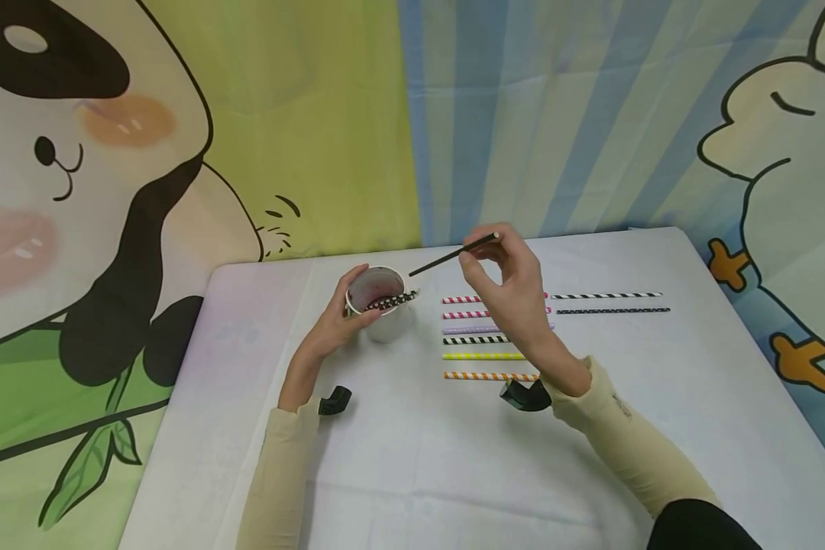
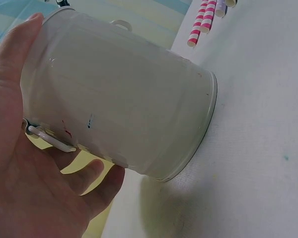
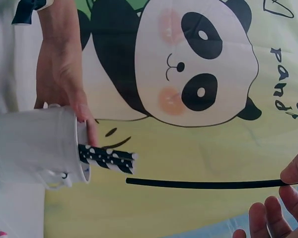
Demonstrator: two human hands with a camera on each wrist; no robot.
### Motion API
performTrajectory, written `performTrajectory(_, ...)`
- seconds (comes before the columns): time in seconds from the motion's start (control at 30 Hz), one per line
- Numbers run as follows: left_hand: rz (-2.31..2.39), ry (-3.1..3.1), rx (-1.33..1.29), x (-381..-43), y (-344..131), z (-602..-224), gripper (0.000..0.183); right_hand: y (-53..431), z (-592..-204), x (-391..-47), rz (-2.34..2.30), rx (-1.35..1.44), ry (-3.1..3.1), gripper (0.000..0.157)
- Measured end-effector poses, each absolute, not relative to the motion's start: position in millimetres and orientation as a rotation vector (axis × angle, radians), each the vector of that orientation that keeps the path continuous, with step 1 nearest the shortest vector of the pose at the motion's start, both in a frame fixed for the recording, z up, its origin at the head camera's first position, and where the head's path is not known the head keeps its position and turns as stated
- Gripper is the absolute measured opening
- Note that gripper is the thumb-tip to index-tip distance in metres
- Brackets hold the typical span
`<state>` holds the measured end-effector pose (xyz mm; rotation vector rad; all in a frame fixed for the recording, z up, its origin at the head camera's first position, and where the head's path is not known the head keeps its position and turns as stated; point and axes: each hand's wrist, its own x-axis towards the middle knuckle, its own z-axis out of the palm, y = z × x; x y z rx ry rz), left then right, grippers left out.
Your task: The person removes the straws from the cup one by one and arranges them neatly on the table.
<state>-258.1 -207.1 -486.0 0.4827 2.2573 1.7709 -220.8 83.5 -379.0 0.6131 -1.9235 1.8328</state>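
Note:
My left hand [image 1: 333,325] grips a small white pail [image 1: 385,331] near its rim. In the left wrist view the pail stands tilted, its base raised on the side over a shadow. Black straws with white dots [image 3: 107,158] lean inside and stick out past the rim. Between thumb and fingers of my right hand [image 1: 512,294] is pinched a plain black straw [image 1: 447,261], in the air right of the pail. Its free end lies close to the pail's mouth, apart from the dotted straws. The right wrist view shows the same gap.
On the white table [image 1: 399,466] several paper straws lie in a row, including a yellow one [image 1: 477,357] and an orange striped one [image 1: 474,375]. Right of them lie a black striped straw [image 1: 605,295] and a black dotted straw [image 1: 612,310]. A printed cloth [image 1: 337,130] hangs behind.

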Motion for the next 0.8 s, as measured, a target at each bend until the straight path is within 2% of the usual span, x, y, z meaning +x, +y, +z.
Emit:
performTrajectory(0.17,1.77,2.26,0.479,-257,-207,-486,0.081,93,-380,-222,1.81,0.616,-1.896,0.019)
performTrajectory(0.53,1.782,2.26,0.494,-259,-208,-489,0.081,111,-390,-222,1.749,0.608,-1.969,0.012)
performTrajectory(0.8,1.788,2.258,0.5,-258,-207,-486,0.082,128,-394,-223,1.521,0.606,-2.17,0.009)
